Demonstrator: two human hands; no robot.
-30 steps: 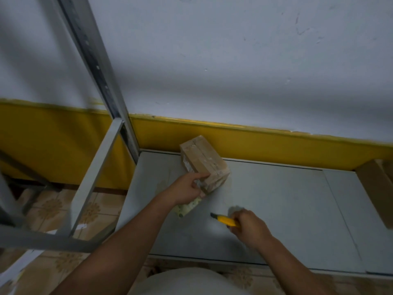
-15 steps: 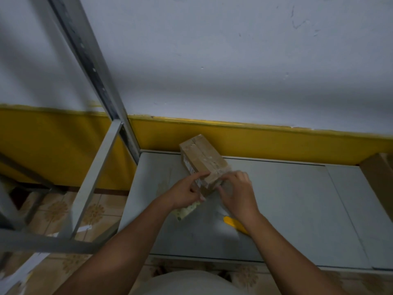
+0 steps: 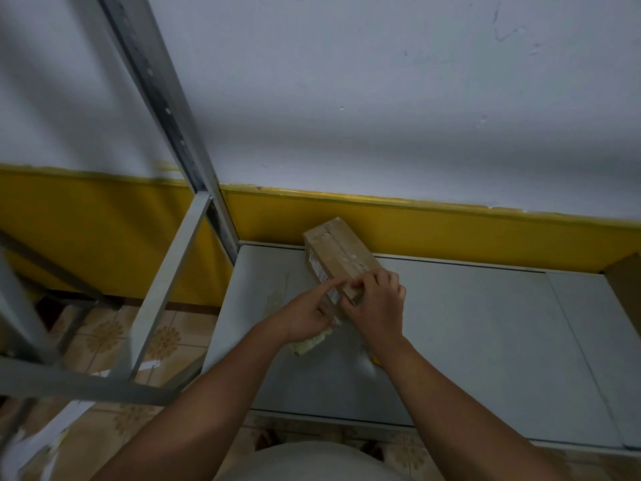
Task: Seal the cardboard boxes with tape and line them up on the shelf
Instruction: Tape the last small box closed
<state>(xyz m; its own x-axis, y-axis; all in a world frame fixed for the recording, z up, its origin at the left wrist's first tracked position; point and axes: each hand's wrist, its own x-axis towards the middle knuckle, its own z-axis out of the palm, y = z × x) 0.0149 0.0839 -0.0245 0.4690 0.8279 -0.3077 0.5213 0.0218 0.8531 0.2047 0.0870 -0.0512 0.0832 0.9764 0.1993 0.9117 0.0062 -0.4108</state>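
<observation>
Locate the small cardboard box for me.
Head view: the small cardboard box sits near the back-left corner of the shelf, just right of the metal upright, with the left hand and right hand on its near end.

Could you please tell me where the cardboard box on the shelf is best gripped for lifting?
Probably across its two long sides near the middle, coming from above: the cardboard box sits narrow and seam-up on the shelf, both long sides free there.

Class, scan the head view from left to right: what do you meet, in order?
Metal shelf frame, left hand, right hand, brown cardboard at the right edge. The small box overlaps both hands, so it is left out.
</observation>
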